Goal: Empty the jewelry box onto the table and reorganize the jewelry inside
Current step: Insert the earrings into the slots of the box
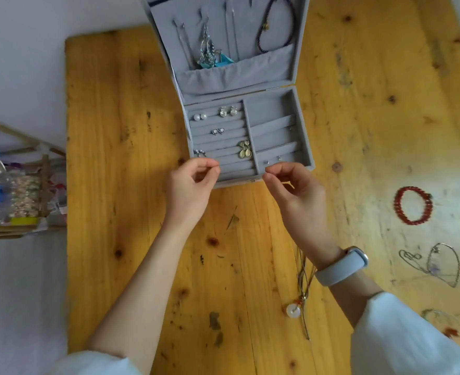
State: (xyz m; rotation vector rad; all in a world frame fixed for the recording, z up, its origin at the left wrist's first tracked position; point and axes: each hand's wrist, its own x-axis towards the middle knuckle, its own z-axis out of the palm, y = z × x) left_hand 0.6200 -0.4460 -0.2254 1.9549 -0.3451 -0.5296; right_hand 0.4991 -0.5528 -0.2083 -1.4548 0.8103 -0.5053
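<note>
Both hands hover at the near edge of the grey jewelry box point(302, 125), which lies lid-open on the wooden table point(115, 185); the left hand point(189, 189) pinches thumb to fingertips and the right hand point(295, 192) does likewise, each seeming to nip something too fine to make out, so what they hold I cannot tell; in the box's ring rolls sit pearl studs point(200, 117), a crystal pair point(228, 111), small heart studs point(218, 131) and gold drop earrings point(244, 149); the lid carries dangling silver earrings point(206, 48) and a dark cord bracelet point(277, 25); on the table to the right lie a red bead bracelet point(413, 204) and a thin silver chain point(437, 262); a white disc pendant point(293, 309) on a cord lies near the right wrist, which wears a grey watch point(344, 265).
</note>
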